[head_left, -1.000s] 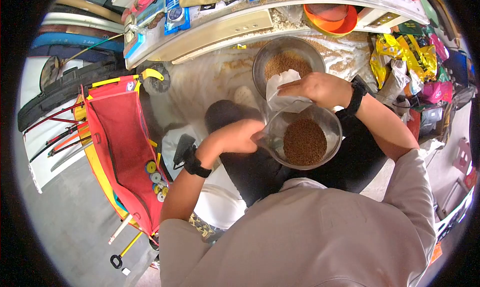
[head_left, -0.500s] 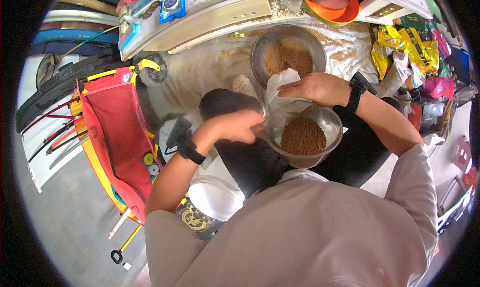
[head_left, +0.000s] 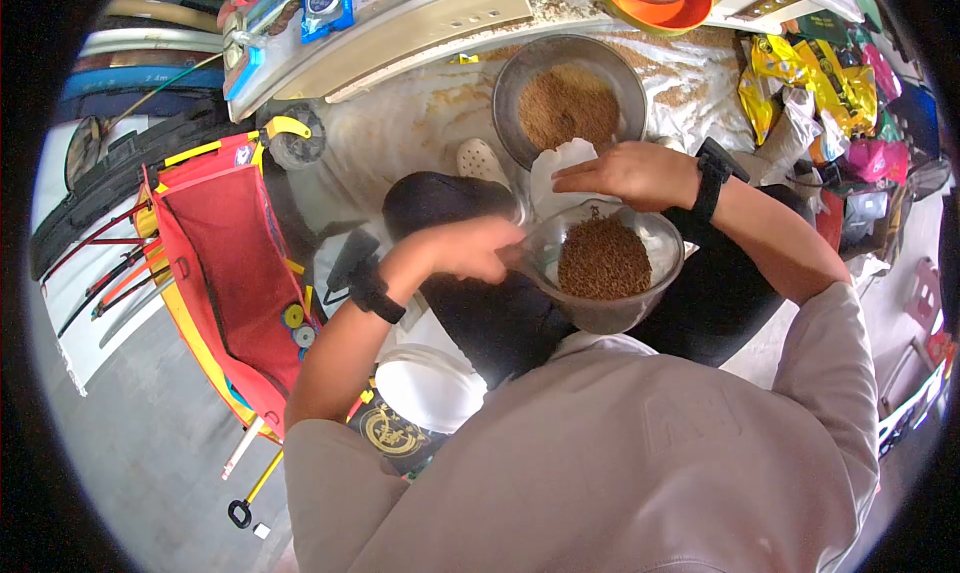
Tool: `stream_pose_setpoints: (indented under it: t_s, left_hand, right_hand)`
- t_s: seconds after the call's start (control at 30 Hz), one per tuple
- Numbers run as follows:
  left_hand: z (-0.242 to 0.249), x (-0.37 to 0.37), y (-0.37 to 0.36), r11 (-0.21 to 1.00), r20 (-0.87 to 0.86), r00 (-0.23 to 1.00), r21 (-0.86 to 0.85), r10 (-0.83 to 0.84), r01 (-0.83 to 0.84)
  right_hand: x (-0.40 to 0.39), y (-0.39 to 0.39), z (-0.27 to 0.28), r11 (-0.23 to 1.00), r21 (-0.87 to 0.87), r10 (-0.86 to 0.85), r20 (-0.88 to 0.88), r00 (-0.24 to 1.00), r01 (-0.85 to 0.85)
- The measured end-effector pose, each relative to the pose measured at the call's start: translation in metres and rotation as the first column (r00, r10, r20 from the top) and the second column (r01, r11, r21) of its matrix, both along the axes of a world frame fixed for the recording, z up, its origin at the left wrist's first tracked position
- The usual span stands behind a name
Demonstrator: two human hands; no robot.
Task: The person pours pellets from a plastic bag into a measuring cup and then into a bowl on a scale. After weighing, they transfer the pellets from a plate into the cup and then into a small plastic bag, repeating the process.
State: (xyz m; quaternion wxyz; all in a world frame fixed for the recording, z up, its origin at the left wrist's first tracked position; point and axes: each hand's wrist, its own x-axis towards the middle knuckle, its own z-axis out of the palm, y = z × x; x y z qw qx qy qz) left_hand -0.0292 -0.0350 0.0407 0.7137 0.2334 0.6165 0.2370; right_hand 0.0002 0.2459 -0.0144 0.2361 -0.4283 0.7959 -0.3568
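My left hand (head_left: 480, 250) is closed around the handle side of a clear pitcher (head_left: 612, 315), which holds dark brown granules (head_left: 604, 259). Over the pitcher's far rim, my right hand (head_left: 640, 175) has its fingers on a white piece of paper or film (head_left: 561, 176), which reaches toward a metal bowl. That bowl (head_left: 508, 101) lies just beyond and holds lighter brown powder (head_left: 570, 107).
A red and yellow bag (head_left: 215, 243) stands at the left. A white round container (head_left: 432, 388) is beside my left forearm. Yellow packets (head_left: 825, 78) lie at the right, and an orange bowl (head_left: 690, 15) sits on the shelf beyond.
The granules have shifted toward the far side of the pitcher, which looks more tilted. The whole view has moved slightly. Both hands keep nearly the same places.
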Motion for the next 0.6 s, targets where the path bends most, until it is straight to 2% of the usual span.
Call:
stream_pose_setpoints:
  t_s: [0.2, 0.5, 0.6]
  left_hand:
    - [-0.0025, -0.0009, 0.0022, 0.999, 0.033, 0.999, -0.024, -0.02, 0.021]
    - [-0.0077, -0.0013, 0.0003, 0.999, 0.078, 0.997, -0.033, -0.016, 0.018]
    - [-0.0018, -0.0043, 0.0036, 0.999, 0.084, 0.996, -0.045, -0.016, 0.02]
  right_hand:
    - [0.0023, -0.0005, 0.0007, 1.0, 0.018, 0.008, -0.031, 0.999, -0.007]
    - [0.0046, -0.0025, 0.0028, 0.998, 0.059, -0.011, 0.057, 0.998, 0.008]
    - [0.0057, -0.0028, -0.0005, 1.0, -0.005, -0.028, 0.031, 0.999, 0.028]
